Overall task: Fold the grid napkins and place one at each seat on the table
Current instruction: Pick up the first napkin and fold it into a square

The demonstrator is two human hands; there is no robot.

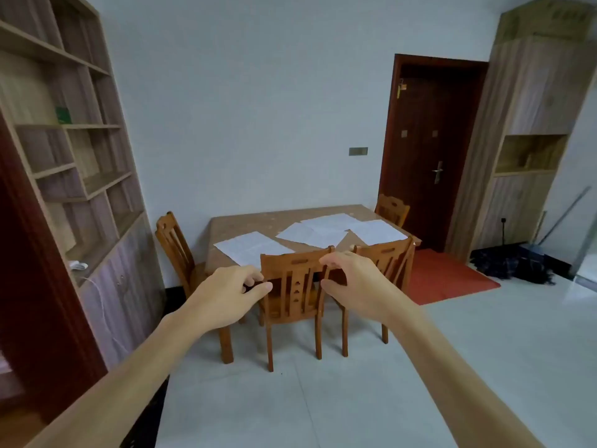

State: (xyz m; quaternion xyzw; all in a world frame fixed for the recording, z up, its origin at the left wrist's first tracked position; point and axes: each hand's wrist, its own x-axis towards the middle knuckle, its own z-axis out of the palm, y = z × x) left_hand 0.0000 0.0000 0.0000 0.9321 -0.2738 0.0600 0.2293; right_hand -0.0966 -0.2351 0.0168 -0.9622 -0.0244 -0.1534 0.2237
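Approach step, I judge: the left hand [232, 291] and right hand [352, 282] are stretched forward, fingers loosely curled, holding nothing. The grid napkins [310, 234], seemingly four, lie flat on the table [245, 221]. Next, step closer and take one.

My left hand [231, 294] and right hand [352, 286] hang in the air before me, fingers loosely curled and holding nothing. Beyond them, four white grid napkins [311, 235] lie flat on the brown wooden surface [252, 221], the middle ones overlapping. An orange-brown wooden chair [295, 286] stands at its near edge.
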